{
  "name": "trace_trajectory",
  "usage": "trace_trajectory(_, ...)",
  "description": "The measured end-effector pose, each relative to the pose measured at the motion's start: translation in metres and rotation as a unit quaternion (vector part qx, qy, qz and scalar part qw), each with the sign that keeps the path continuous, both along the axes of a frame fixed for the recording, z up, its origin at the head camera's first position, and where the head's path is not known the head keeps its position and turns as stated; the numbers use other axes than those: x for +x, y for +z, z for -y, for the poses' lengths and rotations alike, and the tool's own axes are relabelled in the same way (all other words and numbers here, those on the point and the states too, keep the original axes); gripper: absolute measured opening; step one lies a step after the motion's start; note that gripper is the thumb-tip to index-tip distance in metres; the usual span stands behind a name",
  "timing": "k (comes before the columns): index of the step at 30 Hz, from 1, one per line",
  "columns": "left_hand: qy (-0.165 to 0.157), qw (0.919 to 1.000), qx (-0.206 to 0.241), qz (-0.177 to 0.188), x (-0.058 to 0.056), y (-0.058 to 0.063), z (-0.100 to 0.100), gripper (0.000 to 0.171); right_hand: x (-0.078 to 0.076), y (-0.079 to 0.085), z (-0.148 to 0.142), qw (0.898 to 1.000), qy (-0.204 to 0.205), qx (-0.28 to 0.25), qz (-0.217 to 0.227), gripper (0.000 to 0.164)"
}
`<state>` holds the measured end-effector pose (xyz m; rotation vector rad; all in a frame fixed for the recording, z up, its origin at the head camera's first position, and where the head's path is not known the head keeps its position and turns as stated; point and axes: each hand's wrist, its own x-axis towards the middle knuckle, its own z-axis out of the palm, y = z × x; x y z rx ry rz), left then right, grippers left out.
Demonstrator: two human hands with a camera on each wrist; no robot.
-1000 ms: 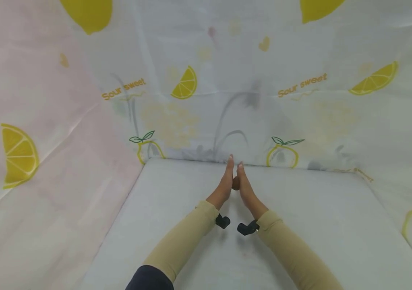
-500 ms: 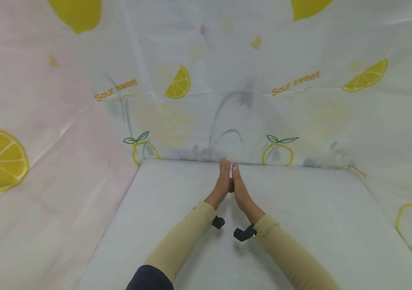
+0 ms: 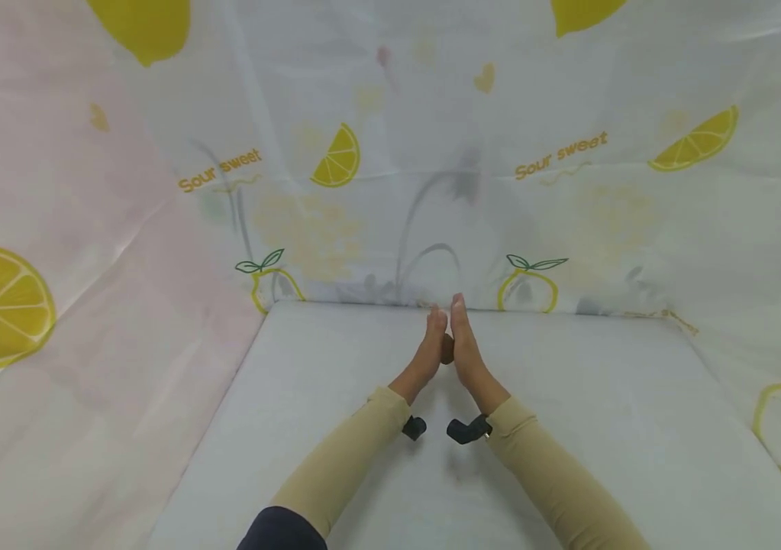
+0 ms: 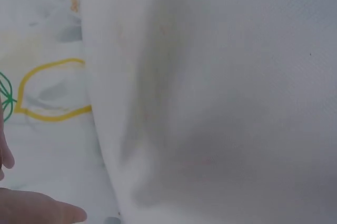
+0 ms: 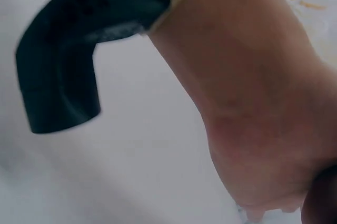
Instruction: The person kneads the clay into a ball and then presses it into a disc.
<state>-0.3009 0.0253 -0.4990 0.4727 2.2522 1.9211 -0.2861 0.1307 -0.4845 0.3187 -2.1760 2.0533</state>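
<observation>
We see brown lump (image 3: 447, 349); beige sleeves (image 3: 343, 462), dark mounts (image 3: 467, 430); white tabletop (image 3: 637, 405); pale cloth (image 3: 713, 237) printed with yellow lemons (image 3: 338, 159), green leaves (image 3: 548, 264), orange lettering (image 3: 220, 170).

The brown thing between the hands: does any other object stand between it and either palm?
Nothing visible does. In the head view, the brown thing sits directly between the left hand and the right hand, and appears to touch both.

Between left hand (image 3: 427, 351) and right hand (image 3: 466, 347) a brown object (image 3: 447, 350) blocks passage (the tabletop (image 3: 589, 389) gives room on either side).
</observation>
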Motion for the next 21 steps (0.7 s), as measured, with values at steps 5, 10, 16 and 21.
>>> trace_trajectory(5, -0.036, 0.9992, 0.001, 0.017, 0.007, 0.003, -0.004, 0.076, -0.008, -0.001, -0.007, 1.0, -0.01, -0.008, 0.013, 0.071)
trace_trajectory(10, -0.056, 0.9979, 0.017, 0.026, 0.01, 0.006, -0.004, 0.076, -0.014, -0.004, -0.009, 0.999, -0.01, -0.017, 0.036, 0.07)
trace_trajectory(16, -0.06, 0.9963, 0.061, 0.006, 0.013, 0.02, -0.002, 0.086, -0.016, -0.009, -0.011, 0.996, -0.01, -0.038, 0.085, 0.074)
trace_trajectory(21, -0.035, 0.9955, 0.087, 0.015, 0.011, 0.022, 0.0, 0.084, -0.014, -0.016, -0.007, 0.994, 0.007, -0.032, 0.104, 0.076)
